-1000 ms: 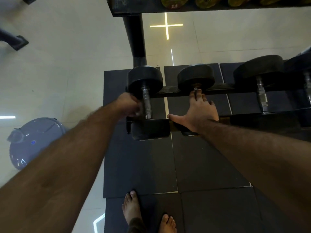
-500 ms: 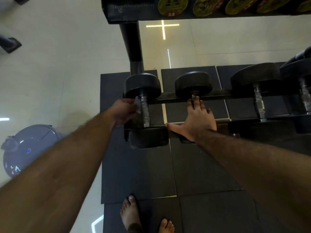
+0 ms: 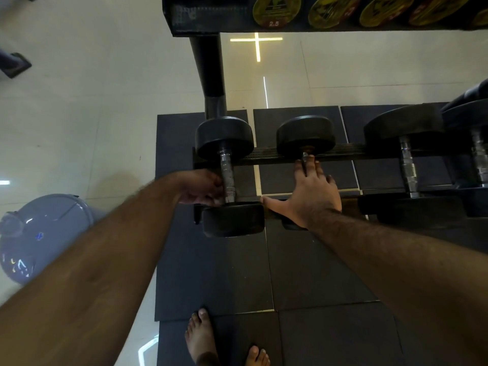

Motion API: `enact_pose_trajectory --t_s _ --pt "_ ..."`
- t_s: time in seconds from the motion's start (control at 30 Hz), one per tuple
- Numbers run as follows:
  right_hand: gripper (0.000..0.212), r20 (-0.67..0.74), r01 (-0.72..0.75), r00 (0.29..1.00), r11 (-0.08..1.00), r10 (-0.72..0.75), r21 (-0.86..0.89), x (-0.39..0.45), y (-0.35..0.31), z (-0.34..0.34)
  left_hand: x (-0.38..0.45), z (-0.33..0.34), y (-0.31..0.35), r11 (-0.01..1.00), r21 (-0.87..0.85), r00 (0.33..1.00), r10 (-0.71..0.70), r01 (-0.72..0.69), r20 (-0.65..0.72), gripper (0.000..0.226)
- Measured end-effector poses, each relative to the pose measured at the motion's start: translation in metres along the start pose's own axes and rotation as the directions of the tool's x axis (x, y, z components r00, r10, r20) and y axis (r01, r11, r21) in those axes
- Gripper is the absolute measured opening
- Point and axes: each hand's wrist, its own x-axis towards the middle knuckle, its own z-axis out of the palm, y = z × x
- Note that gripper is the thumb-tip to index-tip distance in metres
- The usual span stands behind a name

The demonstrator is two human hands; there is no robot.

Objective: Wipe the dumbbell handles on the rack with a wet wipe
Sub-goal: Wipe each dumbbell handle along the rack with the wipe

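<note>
Head view — left hand (image 3: pixel 202 187) gripping leftmost dumbbell handle (image 3: pixel 227 175), right hand (image 3: pixel 311 192) flat on next dumbbell (image 3: pixel 305 133).

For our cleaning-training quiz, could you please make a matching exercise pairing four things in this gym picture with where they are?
Things:
1. left hand
2. right hand
3. bin
4. yellow plates

Places:
A. on the rack's upper shelf
B. at the handle of the leftmost dumbbell
C. on the pale floor, far left
D. resting flat on the second dumbbell

Pairs: 1-B, 2-D, 3-C, 4-A
</note>
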Motion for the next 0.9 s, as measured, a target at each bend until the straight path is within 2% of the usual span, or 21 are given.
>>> enact_pose_trajectory --t_s 0.07,0.1,0.13,0.2,0.23,0.27,0.33,0.4,0.47,0.5,0.57,0.63,0.7,0.73,0.77,0.8,0.83,0.87,0.9 --pt "0.147 0.005 0.002 1.000 1.000 -0.002 -0.003 0.000 -0.001 0.000 0.006 -0.006 0.006 0.991 -0.032 0.972 0.118 -0.127 -0.203 0.027" --pt "0.146 0.006 0.002 1.000 1.000 -0.002 -0.002 0.000 -0.001 0.000 0.009 -0.007 0.008 0.974 -0.112 0.959 0.170 -0.199 -0.229 0.029" --pt "0.146 0.004 0.002 1.000 1.000 -0.002 0.000 0.000 -0.001 0.000 0.011 -0.003 0.009 0.955 -0.193 0.965 0.190 -0.225 -0.183 0.030" --pt "0.145 0.001 0.008 1.000 1.000 -0.008 0.002 0.000 -0.001 -0.001 0.010 0.003 0.004 0.967 -0.229 0.991 0.126 -0.115 0.034 0.035" --pt "0.146 0.002 0.008 1.000 1.000 -0.008 0.003 0.000 0.000 -0.001 0.005 0.002 0.001 0.985 -0.168 0.990 0.050 -0.028 0.130 0.038" --pt "0.146 0.002 0.004 1.000 1.000 -0.004 0.005 0.000 0.000 -0.001 0.000 -0.002 -0.001 0.996 -0.089 0.986 -0.017 0.032 0.164 0.038" --pt "0.147 0.005 -0.005 1.000 1.000 0.005 0.009 0.000 0.000 -0.001 -0.008 -0.014 -0.001 0.998 0.003 0.995 -0.066 0.066 0.073 0.031" --pt "0.146 0.011 -0.002 1.000 1.000 0.002 0.001 0.000 -0.001 0.000 -0.013 -0.013 0.005 0.999 -0.028 0.996 0.020 -0.023 -0.091 0.030" --pt "0.146 0.005 -0.003 1.000 1.000 0.003 -0.002 0.000 -0.002 0.000 -0.014 0.001 0.009 0.989 -0.074 0.979 0.113 -0.127 -0.169 0.027" --pt "0.146 -0.002 -0.006 1.000 1.000 0.006 0.001 -0.001 -0.002 0.000 -0.015 0.009 0.010 0.993 -0.046 0.983 0.104 -0.112 -0.150 0.026" --pt "0.146 -0.006 -0.008 1.000 1.000 0.008 0.000 0.000 -0.002 0.000 -0.026 0.018 0.012 0.992 0.127 0.997 0.012 -0.002 -0.072 0.027" --pt "0.147 -0.002 -0.007 1.000 1.000 0.007 -0.005 0.000 -0.002 0.000 -0.044 0.008 0.013 0.965 0.259 0.997 -0.019 0.038 -0.077 0.026" --pt "0.147 -0.003 -0.006 1.000 1.000 0.006 -0.005 0.001 -0.002 0.000 -0.062 -0.004 0.020 0.962 0.274 0.992 0.047 -0.014 -0.113 0.026" --pt "0.147 -0.001 -0.005 1.000 1.000 0.005 -0.004 0.001 -0.002 0.000 -0.067 -0.005 0.026 0.956 0.282 0.978 0.129 -0.080 -0.162 0.027" --pt "0.147 0.002 -0.006 1.000 1.000 0.006 -0.002 0.001 -0.002 0.000 -0.067 -0.001 0.031 0.934 0.317 0.934 0.250 -0.163 -0.256 0.025" --pt "0.147 0.005 -0.008 1.000 1.000 0.008 0.002 0.001 -0.001 -0.001 -0.063 0.007 0.035 0.888 0.391 0.841 0.391 -0.240 -0.373 0.022" --pt "0.147 0.011 -0.008 1.000 1.000 0.008 0.007 0.001 -0.001 -0.002 -0.059 0.018 0.035 0.812 0.519 0.705 0.532 -0.267 -0.469 0.020" --pt "0.147 0.017 -0.007 1.000 1.000 0.007 0.009 0.001 -0.001 -0.003 -0.053 0.028 0.033 0.669 0.710 0.569 0.679 -0.219 -0.464 0.021" --pt "0.146 0.022 -0.004 1.000 1.000 0.004 0.009 0.001 -0.001 -0.004 -0.048 0.036 0.027 0.447 0.885 0.508 0.796 -0.127 -0.330 0.025"
